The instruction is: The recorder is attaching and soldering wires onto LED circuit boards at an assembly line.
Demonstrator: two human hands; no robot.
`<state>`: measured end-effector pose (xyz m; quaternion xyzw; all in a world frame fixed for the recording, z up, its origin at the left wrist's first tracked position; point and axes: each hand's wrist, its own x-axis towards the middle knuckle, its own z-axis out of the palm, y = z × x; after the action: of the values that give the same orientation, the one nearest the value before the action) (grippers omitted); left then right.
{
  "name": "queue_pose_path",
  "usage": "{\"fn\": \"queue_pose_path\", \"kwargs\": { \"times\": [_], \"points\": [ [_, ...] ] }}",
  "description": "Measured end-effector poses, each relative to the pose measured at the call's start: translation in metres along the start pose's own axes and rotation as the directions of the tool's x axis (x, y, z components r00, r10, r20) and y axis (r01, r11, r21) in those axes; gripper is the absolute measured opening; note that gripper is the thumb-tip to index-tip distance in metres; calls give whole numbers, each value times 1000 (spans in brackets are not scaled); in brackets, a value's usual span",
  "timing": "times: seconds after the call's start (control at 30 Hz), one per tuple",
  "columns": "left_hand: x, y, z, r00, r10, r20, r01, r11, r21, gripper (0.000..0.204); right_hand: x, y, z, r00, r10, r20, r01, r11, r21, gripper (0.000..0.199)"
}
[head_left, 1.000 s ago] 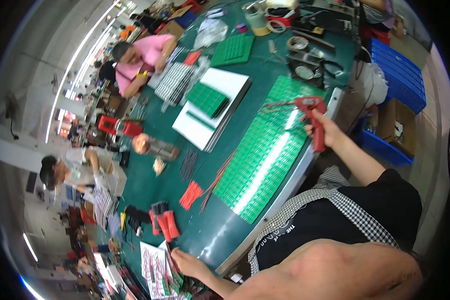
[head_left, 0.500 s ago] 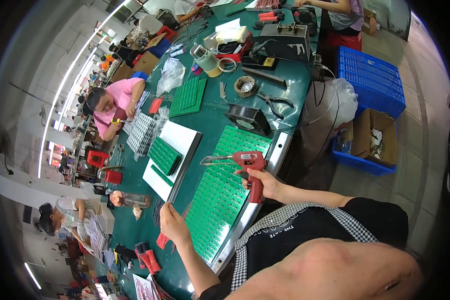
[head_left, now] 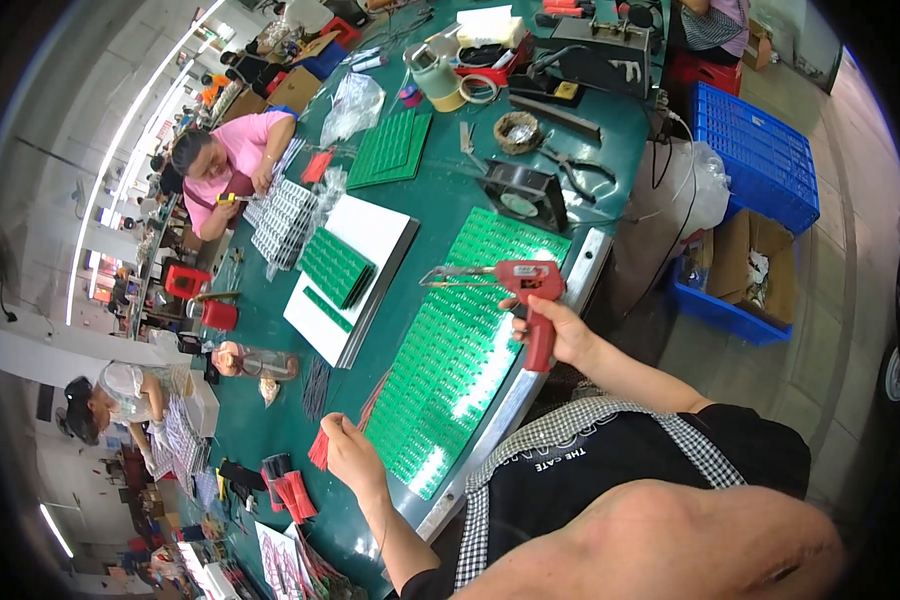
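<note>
The right hand (head_left: 562,328) has its fingers wrapped around the handle of a red soldering gun (head_left: 526,278), held upright so that its thin metal tip points left across the sheet of green circuit boards (head_left: 435,400). That sheet lies flat along the near edge of the green worktop (head_left: 440,200), its glossy surface catching the light.

The left hand (head_left: 355,460) is raised near the sheet's left side, beside a bundle of red wires (head_left: 318,450); its fingers look curled inward, but at this size I cannot tell whether they are closed or pinching something thin. A bundle of dark wires (head_left: 316,388) lies just beyond.

Past the sheet, a small stack of green boards (head_left: 335,268) rests on a white stack (head_left: 370,228). A black fan (head_left: 525,195) stands at the sheet's far end, with pliers (head_left: 575,170) and a small round dish (head_left: 518,132) farther back. A pinkish bottle (head_left: 260,362) lies on its side toward the left.

Across the worktop, a co-worker in pink (head_left: 232,155) bends over rows of white pieces (head_left: 283,222). On the floor at right are a blue crate (head_left: 755,145) and an open cardboard box (head_left: 770,245).
</note>
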<state>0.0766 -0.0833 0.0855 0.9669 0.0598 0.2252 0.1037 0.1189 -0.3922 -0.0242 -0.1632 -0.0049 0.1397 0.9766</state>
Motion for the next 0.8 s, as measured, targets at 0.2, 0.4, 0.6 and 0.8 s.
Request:
{"fn": "queue_pose_path", "kwargs": {
  "times": [0.2,0.4,0.6,0.8],
  "points": [
    [6,-66,-4,999,35,30,-27,976,-217,6,-2,-1,-13,986,102,-128,-107,994,-32,48],
    [59,-63,13,984,106,145,-38,912,-408,5,-7,-15,23,985,-55,-163,10,965,-264,44],
    [79,-54,67,915,87,394,164,811,-561,9,30,16,98,983,-151,104,161,438,-884,40],
    [71,-31,104,830,148,538,226,792,-567,10,41,41,95,981,-41,-191,-166,339,-926,33]
  ]
}}
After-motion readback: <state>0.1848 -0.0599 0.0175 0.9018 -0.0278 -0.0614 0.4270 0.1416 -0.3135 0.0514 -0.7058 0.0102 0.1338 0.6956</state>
